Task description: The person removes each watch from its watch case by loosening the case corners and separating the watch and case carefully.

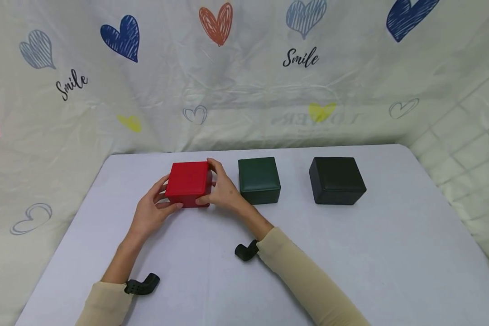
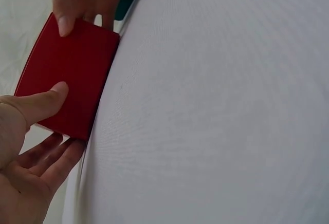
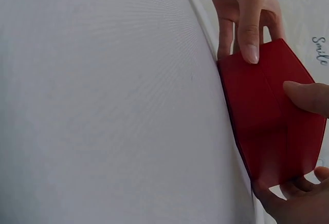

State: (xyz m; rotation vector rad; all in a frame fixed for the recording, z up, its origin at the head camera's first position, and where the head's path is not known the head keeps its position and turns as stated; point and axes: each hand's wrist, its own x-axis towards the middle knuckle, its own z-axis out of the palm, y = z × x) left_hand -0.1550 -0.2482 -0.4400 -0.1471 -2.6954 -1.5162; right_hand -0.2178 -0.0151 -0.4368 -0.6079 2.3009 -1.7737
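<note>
A red square box (image 1: 187, 178) stands on the left part of the white table, its lid side up and apparently closed. My left hand (image 1: 152, 212) grips its left side, thumb on the front face and the other fingers along the side. From the right, my right hand (image 1: 225, 192) holds the same box, its thumb on the front face and a finger at the back right corner. Both wrist views show the thumbs pressed on the front of the red box (image 2: 77, 70). Just right of my right hand sits a dark green box (image 1: 259, 177).
Farther right on the white table (image 1: 391, 253) is a black box (image 1: 337, 179). A pale curtain (image 1: 244, 81) printed with hearts hangs behind the table's back edge. A dark wrist device (image 1: 142, 285) juts from the left sleeve, and another (image 1: 246, 251) from the right.
</note>
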